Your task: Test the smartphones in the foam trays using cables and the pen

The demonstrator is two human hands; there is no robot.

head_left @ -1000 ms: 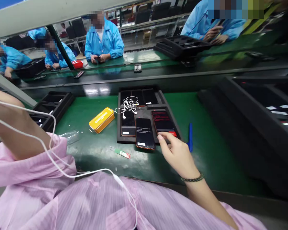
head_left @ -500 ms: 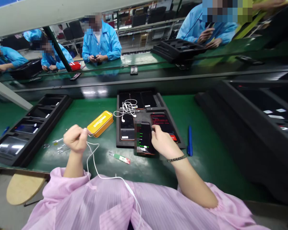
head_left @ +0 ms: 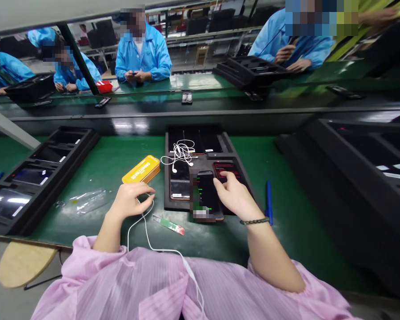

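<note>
My left hand (head_left: 131,200) is just in front of a yellow case (head_left: 142,169), fingers curled around a thin white cable (head_left: 149,238) that loops down to my chest. Its thumb and index tips stand slightly apart. My right hand (head_left: 235,191) has its thumb at the right edge of a dark phone (head_left: 206,191) showing green text. Its index finger extends over another phone (head_left: 222,166) with red text; whether it touches the screen, I cannot tell. The dark phone overlaps the front edge of a black foam tray (head_left: 168,206). Tangled white earphones (head_left: 183,151) lie on that tray.
A flat green-and-red strip (head_left: 169,225) and clear plastic bags (head_left: 90,202) lie on the green bench. A blue pen (head_left: 269,202) is right of the tray. Black phone trays stand at left (head_left: 50,178) and stacked at right (head_left: 306,164). Co-workers in blue (head_left: 143,53) sit across.
My left hand has moved right and toward me, from a fist to looser fingers, drawing the cable along. My right index finger has shifted from the dark phone's edge over the red-text phone.
</note>
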